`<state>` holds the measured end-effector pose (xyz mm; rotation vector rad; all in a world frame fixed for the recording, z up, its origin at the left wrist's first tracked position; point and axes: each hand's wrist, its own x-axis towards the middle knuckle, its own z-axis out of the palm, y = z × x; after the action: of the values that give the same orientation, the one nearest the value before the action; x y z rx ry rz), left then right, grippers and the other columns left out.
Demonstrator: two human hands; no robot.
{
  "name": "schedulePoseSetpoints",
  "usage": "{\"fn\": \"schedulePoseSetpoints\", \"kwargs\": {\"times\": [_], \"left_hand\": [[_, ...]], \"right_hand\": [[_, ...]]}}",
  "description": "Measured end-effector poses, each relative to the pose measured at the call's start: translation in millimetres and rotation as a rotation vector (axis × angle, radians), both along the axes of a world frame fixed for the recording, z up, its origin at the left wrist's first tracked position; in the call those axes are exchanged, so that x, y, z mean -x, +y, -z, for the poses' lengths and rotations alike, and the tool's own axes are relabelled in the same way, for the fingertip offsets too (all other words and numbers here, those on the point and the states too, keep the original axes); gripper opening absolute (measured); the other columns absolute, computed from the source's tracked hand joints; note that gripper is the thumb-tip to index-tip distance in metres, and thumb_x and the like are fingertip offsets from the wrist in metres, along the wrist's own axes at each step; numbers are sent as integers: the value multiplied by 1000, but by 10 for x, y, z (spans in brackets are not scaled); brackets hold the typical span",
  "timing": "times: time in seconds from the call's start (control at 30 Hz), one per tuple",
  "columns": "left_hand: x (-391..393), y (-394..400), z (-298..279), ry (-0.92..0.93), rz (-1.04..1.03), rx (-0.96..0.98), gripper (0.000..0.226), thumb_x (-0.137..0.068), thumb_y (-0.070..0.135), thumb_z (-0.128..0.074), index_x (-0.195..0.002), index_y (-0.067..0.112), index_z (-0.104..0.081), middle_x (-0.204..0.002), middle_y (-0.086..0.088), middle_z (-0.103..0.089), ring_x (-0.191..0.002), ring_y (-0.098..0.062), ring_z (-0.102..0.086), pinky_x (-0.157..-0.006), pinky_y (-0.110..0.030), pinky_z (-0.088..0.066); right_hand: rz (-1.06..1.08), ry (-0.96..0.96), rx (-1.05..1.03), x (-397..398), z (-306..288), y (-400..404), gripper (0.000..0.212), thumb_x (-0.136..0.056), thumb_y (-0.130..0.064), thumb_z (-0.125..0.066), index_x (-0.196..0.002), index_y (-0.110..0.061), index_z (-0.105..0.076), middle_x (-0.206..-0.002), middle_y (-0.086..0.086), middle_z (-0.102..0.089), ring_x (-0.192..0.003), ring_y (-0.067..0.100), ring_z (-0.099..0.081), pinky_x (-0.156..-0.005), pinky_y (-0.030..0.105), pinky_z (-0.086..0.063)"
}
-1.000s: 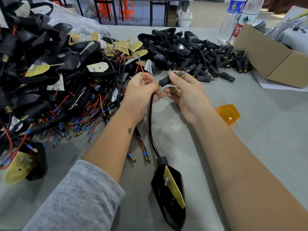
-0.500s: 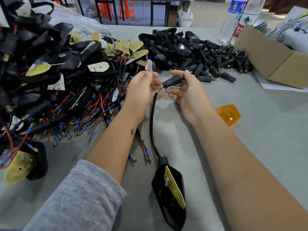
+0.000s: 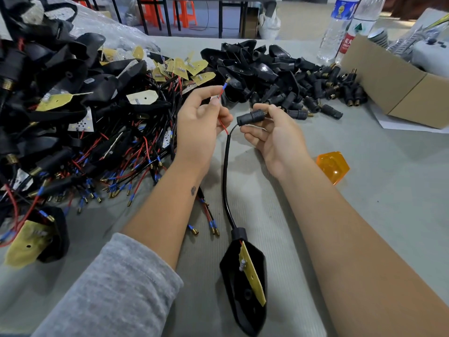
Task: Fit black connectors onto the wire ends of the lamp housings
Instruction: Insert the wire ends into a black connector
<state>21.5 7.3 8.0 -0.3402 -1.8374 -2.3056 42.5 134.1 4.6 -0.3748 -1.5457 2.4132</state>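
Black lamp housing [image 3: 243, 283] lying on the grey counter [image 3: 364, 166] nearest, its sleeved cable rising to the hands, left hand [image 3: 201, 122] pinching the red wire [image 3: 222, 124], right hand [image 3: 274, 132] gripping a black connector [image 3: 252, 116], loose connector pile [image 3: 315, 91] beyond.

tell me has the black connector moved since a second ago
Yes. The black connector, gripped by the right hand, has shifted right and slightly nearer the camera, away from the left hand, judged against the orange lens on the table.

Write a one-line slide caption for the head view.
Left hand pinches the red wire while right hand holds a black connector above the lamp housing.
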Motion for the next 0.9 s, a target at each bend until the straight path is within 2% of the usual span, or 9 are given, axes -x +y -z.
{"fn": "schedulePoseSetpoints", "kwargs": {"times": [0.1, 0.2, 0.4, 0.53, 0.6, 0.67, 0.73, 0.83, 0.9], "left_hand": [[-16, 21, 23, 130, -36, 196, 26, -99, 3, -45, -98, 20, -64, -76, 3, -59, -70, -5, -59, -74, -23, -52], [-66, 65, 21, 304, 2, 402, 23, -96, 3, -49, -97, 19, -65, -83, 11, -61, -77, -3, -56, -75, -19, -45], [-143, 80, -9, 439, -15, 477, 16, -92, 6, -58, -98, 15, -70, -89, 15, -64, -86, 3, -58, -80, -10, -40], [-98, 35, -10, 407, -141, 542, 15, -92, 13, -58, -96, 22, -70, -83, 9, -65, -92, -17, -60, -87, -37, -48], [-83, 30, 1, 376, -172, 563, 15, -92, 13, -57, -95, 22, -69, -82, 4, -66, -91, -25, -61, -85, -43, -48], [-79, 29, 12, 336, -206, 574, 15, -92, 14, -57, -93, 22, -69, -82, 2, -66, -93, -23, -60, -85, -32, -47], [-64, 18, 28, 289, -225, 568, 14, -92, 14, -58, -91, 24, -68, -78, 6, -64, -89, -13, -59, -75, -16, -43], [-32, 12, 63, 228, -196, 586, 14, -92, 16, -58, -89, 27, -67, -72, 9, -59, -79, -7, -57, -64, -11, -37], [-19, 14, 87, 209, -153, 583, 15, -92, 15, -58, -89, 27, -67, -68, 9, -55, -61, -2, -49, -54, -10, -34]], "right_hand": [[1, 16, -5, -4, 1, 15, 30, -105, -24, -36, -98, -15, -63, -85, 8, -66, -63, 16, -69, -68, 25, -57], [6, 22, 20, -4, 6, 32, 31, -106, -24, -35, -97, -14, -63, -86, 9, -68, -64, 16, -68, -70, 26, -57], [11, 21, 86, 5, 21, 62, 34, -106, -26, -35, -93, -15, -64, -77, 5, -71, -65, 17, -69, -66, 26, -56], [6, 38, 139, 7, 20, 67, 34, -106, -27, -35, -92, -16, -63, -76, 6, -68, -59, 15, -67, -63, 24, -56], [13, 39, 164, 5, 19, 70, 32, -106, -27, -37, -92, -15, -63, -70, 4, -68, -58, 15, -66, -62, 24, -56], [24, 49, 196, 0, 19, 74, 32, -106, -26, -37, -92, -14, -62, -64, 2, -67, -56, 14, -65, -60, 23, -55], [35, 62, 224, -4, 23, 84, 33, -106, -27, -35, -92, -13, -61, -63, 2, -67, -57, 15, -64, -59, 23, -54], [42, 71, 252, -15, 24, 98, 32, -106, -26, -36, -94, -11, -62, -67, 4, -67, -59, 16, -64, -61, 24, -55], [43, 71, 264, -20, 20, 105, 32, -106, -26, -36, -95, -11, -61, -69, 5, -68, -60, 17, -65, -62, 24, -56]]}}
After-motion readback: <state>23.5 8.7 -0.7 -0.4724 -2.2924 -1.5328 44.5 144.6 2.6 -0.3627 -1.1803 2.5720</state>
